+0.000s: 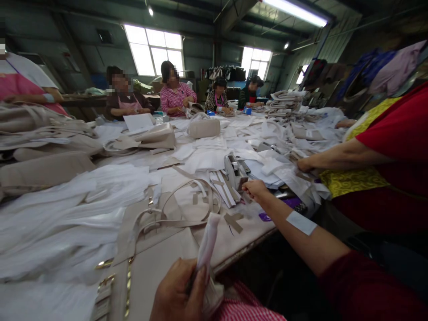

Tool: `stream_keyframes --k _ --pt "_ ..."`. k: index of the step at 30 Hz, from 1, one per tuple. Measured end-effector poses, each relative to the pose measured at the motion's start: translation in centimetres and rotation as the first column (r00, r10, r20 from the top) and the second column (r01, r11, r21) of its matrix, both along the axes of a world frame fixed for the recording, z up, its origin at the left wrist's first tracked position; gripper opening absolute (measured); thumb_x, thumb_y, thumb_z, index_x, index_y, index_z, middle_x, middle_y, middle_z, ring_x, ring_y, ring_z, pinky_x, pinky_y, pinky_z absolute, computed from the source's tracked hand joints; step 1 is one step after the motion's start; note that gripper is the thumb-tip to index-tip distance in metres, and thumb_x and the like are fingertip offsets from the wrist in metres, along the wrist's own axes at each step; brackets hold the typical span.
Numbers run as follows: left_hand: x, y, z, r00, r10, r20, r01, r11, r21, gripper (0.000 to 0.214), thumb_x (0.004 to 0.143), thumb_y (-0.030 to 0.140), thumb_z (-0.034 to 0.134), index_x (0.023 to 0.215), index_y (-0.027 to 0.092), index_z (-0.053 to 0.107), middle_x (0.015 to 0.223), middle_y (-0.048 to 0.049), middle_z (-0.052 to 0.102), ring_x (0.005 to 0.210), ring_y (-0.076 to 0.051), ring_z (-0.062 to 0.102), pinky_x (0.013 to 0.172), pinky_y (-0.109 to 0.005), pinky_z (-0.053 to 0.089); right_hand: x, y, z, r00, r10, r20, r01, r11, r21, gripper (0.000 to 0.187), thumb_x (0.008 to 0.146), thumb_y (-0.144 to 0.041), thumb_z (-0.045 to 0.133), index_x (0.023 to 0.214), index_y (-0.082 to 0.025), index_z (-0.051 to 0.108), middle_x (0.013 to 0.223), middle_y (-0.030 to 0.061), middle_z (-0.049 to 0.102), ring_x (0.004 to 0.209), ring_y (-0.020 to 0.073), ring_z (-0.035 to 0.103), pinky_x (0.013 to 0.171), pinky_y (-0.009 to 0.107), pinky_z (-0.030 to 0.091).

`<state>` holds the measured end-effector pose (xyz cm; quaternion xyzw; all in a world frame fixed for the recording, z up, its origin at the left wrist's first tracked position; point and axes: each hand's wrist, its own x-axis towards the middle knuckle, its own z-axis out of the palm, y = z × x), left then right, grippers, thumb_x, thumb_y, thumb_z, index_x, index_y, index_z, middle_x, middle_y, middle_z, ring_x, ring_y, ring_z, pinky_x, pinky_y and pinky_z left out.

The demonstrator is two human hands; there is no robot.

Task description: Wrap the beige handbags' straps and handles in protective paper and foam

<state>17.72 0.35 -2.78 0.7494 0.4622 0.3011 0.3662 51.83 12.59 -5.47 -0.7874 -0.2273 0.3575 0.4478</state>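
My left hand [179, 292] is at the bottom centre, closed round a twisted roll of white paper [207, 243] that sticks up from the fist. My right hand [256, 188] reaches forward over the table edge. Its fingers are curled together against the end of a grey tape dispenser [234, 171], and what they pinch is too small to make out. A white patch [301, 222] is stuck on my right forearm. A beige handbag [157, 249] with long straps and gold fittings lies flat between my hands.
White paper sheets [67, 214] and beige bags [203, 128] cover the long table [247, 236]. A person in red with a yellow apron [354, 180] works close on my right, hand [305, 165] on the table. Several other people sit along the far side.
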Motion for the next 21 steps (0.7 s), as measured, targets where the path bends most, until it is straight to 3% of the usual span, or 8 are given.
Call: stream_keyframes --k 5,7,8,10,12,14,16,21 --pt "0.1 -0.1 0.6 0.992 0.0 -0.126 0.034 0.964 0.265 0.023 0.091 0.02 0.051 0.07 0.02 0.059 0.068 -0.0034 0.061 0.069 -0.018 0.057 0.067 -0.028 0.041 -2.7 -3.7 2.1 0.99 0.124 0.074 -0.132 0.984 0.119 0.024 0.086 -0.027 0.067 0.067 -0.013 0.062 0.055 -0.0038 0.056 0.043 0.006 0.04 0.042 0.022 0.033" --pt "0.2 0.0 0.7 0.983 0.007 -0.183 0.054 0.945 0.322 0.025 0.091 0.017 0.049 0.067 0.02 0.055 0.067 -0.0041 0.06 0.069 -0.019 0.055 0.07 -0.031 0.042 -5.4 -6.5 3.6 0.964 0.253 0.077 -0.263 0.944 0.2 0.021 0.081 -0.03 0.07 0.068 -0.014 0.066 0.056 -0.0021 0.059 0.046 0.0071 0.043 0.043 0.022 0.032" --pt "0.3 0.1 0.7 0.976 0.007 -0.218 0.069 0.938 0.339 0.025 0.09 0.015 0.048 0.066 0.019 0.054 0.067 -0.0047 0.06 0.069 -0.019 0.055 0.073 -0.033 0.043 -7.0 -8.0 4.5 0.935 0.347 0.075 -0.354 0.904 0.24 0.023 0.079 -0.034 0.072 0.069 -0.015 0.068 0.057 -0.0012 0.061 0.048 0.0081 0.046 0.045 0.022 0.034" --pt "0.6 0.1 0.8 0.957 0.006 -0.289 0.105 0.925 0.365 0.023 0.089 0.013 0.047 0.069 0.018 0.056 0.07 -0.0063 0.062 0.072 -0.021 0.056 0.081 -0.039 0.044 -10.5 -11.0 6.0 0.791 0.597 0.136 -0.604 0.726 0.328 0.03 0.082 -0.041 0.069 0.064 -0.016 0.068 0.055 -0.0002 0.06 0.048 0.009 0.046 0.046 0.023 0.035" --pt "0.8 0.1 1.0 0.936 0.007 -0.353 0.143 0.907 0.396 0.022 0.089 0.011 0.047 0.071 0.017 0.058 0.071 -0.0077 0.064 0.075 -0.023 0.058 0.091 -0.049 0.042 -13.9 -13.2 6.7 0.695 0.709 0.124 -0.705 0.636 0.313 0.036 0.085 -0.041 0.066 0.058 -0.017 0.066 0.051 0.0 0.058 0.046 0.0088 0.045 0.045 0.023 0.034" --pt "0.9 0.0 1.3 0.912 0.005 -0.409 0.188 0.884 0.429 0.02 0.089 0.013 0.048 0.073 0.017 0.061 0.071 -0.0089 0.065 0.078 -0.025 0.06 0.098 -0.058 0.037 -16.4 -14.3 6.4 0.704 0.706 0.076 -0.697 0.666 0.267 0.04 0.084 -0.042 0.064 0.053 -0.017 0.063 0.049 0.0002 0.057 0.045 0.0092 0.045 0.044 0.023 0.035" --pt "0.9 -0.2 1.6 0.893 0.001 -0.45 0.23 0.858 0.46 0.018 0.089 0.015 0.05 0.078 0.017 0.064 0.072 -0.0101 0.067 0.081 -0.027 0.062 0.103 -0.064 0.032 -17.9 -14.6 5.6 0.761 0.648 0.025 -0.637 0.74 0.217 0.042 0.083 -0.044 0.064 0.051 -0.018 0.059 0.046 0.0002 0.056 0.043 0.0097 0.045 0.042 0.023 0.035" --pt "0.8 -0.7 1.8 0.909 0.009 -0.417 0.242 0.803 0.544 0.02 0.091 0.012 0.047 0.08 0.017 0.064 0.071 -0.0086 0.068 0.08 -0.025 0.064 0.107 -0.064 0.032 -18.0 -14.1 4.5 0.815 0.577 0.054 -0.579 0.807 0.118 0.042 0.08 -0.043 0.063 0.048 -0.018 0.055 0.044 -0.0001 0.054 0.041 0.0098 0.044 0.041 0.023 0.034"
